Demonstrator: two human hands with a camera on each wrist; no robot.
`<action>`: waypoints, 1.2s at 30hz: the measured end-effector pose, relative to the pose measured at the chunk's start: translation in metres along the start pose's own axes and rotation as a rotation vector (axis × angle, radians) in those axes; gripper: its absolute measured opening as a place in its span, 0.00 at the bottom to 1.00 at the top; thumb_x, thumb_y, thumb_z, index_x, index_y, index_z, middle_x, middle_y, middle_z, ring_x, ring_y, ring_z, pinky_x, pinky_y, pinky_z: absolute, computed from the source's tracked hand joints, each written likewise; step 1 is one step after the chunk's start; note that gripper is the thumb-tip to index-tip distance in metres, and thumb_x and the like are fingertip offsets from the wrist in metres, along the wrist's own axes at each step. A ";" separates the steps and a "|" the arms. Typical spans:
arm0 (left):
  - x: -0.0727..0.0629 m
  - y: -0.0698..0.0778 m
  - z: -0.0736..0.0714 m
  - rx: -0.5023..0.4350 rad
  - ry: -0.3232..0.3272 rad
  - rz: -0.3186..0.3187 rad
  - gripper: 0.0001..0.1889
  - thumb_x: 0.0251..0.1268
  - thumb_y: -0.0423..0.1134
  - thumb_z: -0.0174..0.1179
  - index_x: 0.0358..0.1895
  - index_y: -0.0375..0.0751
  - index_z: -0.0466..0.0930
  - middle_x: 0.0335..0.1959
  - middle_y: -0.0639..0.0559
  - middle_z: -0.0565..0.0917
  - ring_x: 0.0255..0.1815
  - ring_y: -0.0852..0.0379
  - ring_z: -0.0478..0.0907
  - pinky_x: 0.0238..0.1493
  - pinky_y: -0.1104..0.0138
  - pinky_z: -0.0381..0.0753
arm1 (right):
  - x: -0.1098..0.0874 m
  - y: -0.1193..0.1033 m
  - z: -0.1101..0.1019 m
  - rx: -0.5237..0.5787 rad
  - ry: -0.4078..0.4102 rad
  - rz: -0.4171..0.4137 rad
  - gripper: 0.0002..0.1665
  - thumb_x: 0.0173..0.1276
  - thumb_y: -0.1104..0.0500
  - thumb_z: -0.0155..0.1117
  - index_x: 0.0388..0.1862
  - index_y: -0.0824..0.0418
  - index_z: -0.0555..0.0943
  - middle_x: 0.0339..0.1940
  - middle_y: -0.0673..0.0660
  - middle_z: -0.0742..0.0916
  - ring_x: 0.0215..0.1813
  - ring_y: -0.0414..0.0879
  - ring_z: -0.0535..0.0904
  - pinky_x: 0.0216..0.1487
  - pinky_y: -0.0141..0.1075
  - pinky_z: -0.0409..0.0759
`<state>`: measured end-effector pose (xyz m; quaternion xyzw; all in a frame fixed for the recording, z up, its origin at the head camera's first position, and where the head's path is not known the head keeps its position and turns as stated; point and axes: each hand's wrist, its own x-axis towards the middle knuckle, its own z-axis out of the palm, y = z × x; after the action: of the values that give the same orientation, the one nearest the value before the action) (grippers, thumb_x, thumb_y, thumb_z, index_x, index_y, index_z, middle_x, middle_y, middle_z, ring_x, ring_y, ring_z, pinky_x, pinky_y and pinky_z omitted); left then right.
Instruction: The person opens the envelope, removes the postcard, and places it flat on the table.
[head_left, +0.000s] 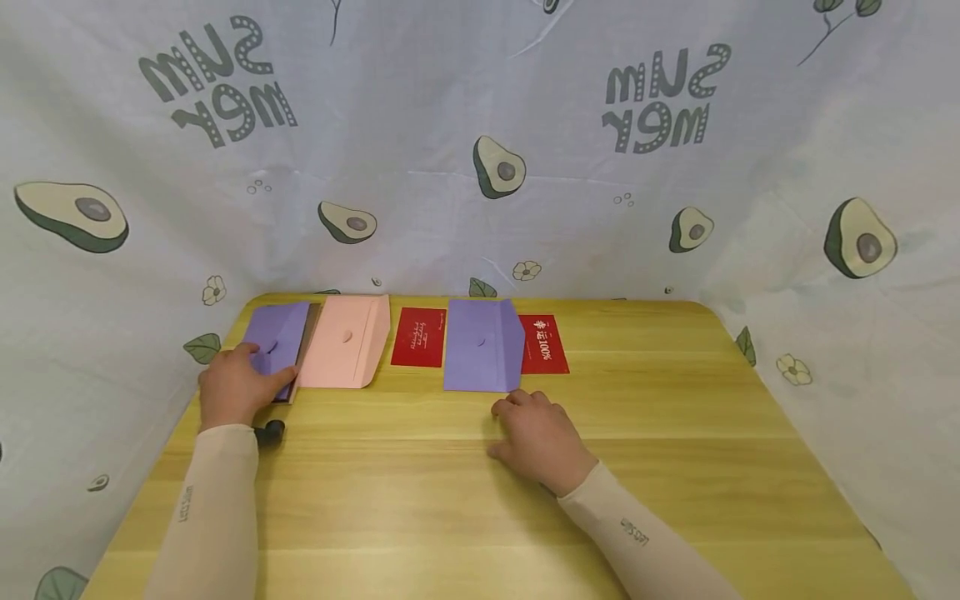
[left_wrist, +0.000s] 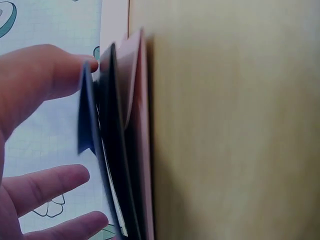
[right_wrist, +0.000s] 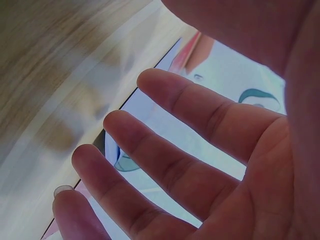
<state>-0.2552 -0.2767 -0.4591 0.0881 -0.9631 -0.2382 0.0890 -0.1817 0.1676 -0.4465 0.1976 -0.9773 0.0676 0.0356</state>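
Note:
My left hand [head_left: 238, 383] is at a purple envelope [head_left: 274, 329] on top of a small stack at the table's left end. Its thumb meets the envelope's right edge while the other fingers lie spread. Edge-on in the left wrist view, the stack shows the top envelope [left_wrist: 92, 107], a dark layer [left_wrist: 114, 100] and a pink envelope [left_wrist: 142, 95] beneath. My right hand [head_left: 542, 437], fingers apart and holding nothing, hovers just in front of another purple envelope [head_left: 480, 346]. That envelope lies flat, its flap pointing right.
Beside the stack lies a pink envelope [head_left: 341, 342]. A red card [head_left: 418, 337] lies between it and the middle purple envelope, and a second red card [head_left: 545, 343] is partly under that envelope's flap. A printed cloth [head_left: 420, 108] hangs behind the wooden table [head_left: 375, 500].

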 end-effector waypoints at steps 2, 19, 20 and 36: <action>-0.001 0.001 0.000 -0.001 -0.005 -0.012 0.42 0.61 0.56 0.72 0.65 0.22 0.72 0.60 0.17 0.75 0.61 0.22 0.70 0.57 0.31 0.64 | 0.000 0.000 0.000 0.004 0.001 -0.002 0.25 0.53 0.46 0.84 0.47 0.55 0.88 0.44 0.51 0.85 0.40 0.52 0.79 0.34 0.47 0.78; -0.004 0.026 -0.015 -0.114 0.009 -0.187 0.60 0.56 0.67 0.70 0.83 0.36 0.52 0.66 0.18 0.73 0.61 0.16 0.67 0.57 0.30 0.59 | -0.001 -0.002 0.000 -0.015 -0.010 0.016 0.26 0.55 0.44 0.83 0.49 0.54 0.89 0.46 0.51 0.87 0.43 0.53 0.81 0.38 0.51 0.76; -0.004 0.033 -0.017 -0.126 0.012 -0.166 0.59 0.56 0.66 0.70 0.83 0.36 0.54 0.67 0.20 0.74 0.62 0.18 0.68 0.58 0.30 0.58 | -0.001 -0.001 0.000 -0.021 -0.009 0.016 0.26 0.55 0.44 0.83 0.49 0.54 0.89 0.46 0.51 0.87 0.43 0.53 0.81 0.39 0.51 0.76; -0.063 0.153 0.021 -0.091 -0.121 0.322 0.49 0.47 0.60 0.73 0.76 0.47 0.69 0.59 0.31 0.75 0.54 0.30 0.75 0.49 0.44 0.78 | 0.002 0.004 -0.004 0.096 0.145 0.014 0.38 0.64 0.39 0.77 0.65 0.60 0.82 0.49 0.53 0.90 0.46 0.52 0.86 0.42 0.52 0.82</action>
<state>-0.2178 -0.1207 -0.4127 -0.0857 -0.9566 -0.2693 0.0718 -0.1852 0.1707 -0.4423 0.1869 -0.9691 0.1287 0.0966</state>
